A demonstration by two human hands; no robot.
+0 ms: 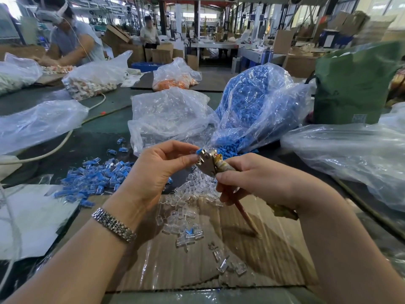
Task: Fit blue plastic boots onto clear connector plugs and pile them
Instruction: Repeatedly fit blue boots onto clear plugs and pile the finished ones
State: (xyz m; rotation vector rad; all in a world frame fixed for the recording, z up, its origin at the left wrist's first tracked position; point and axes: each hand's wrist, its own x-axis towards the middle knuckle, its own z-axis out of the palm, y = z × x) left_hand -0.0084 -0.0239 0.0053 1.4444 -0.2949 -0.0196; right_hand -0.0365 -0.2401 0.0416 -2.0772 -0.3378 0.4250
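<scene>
My left hand [161, 170] pinches a small blue boot with a clear plug [198, 152] at its fingertips, pressed against the metal head of a pliers-like hand tool [209, 164]. My right hand [252, 179] grips the tool's taped handles. Below my hands lie loose clear connector plugs [186, 207] on a cardboard sheet [252, 270]. A pile of fitted blue-and-clear pieces [96, 178] lies to the left. A clear bag of blue boots [252, 102] stands behind, spilling boots near the tool.
A bag of clear plugs [168, 115] sits behind my left hand. More plastic bags [350, 154] lie right and left, a green bag [355, 84] at back right. A white cable [57, 145] crosses the table. Another person [70, 38] works at far left.
</scene>
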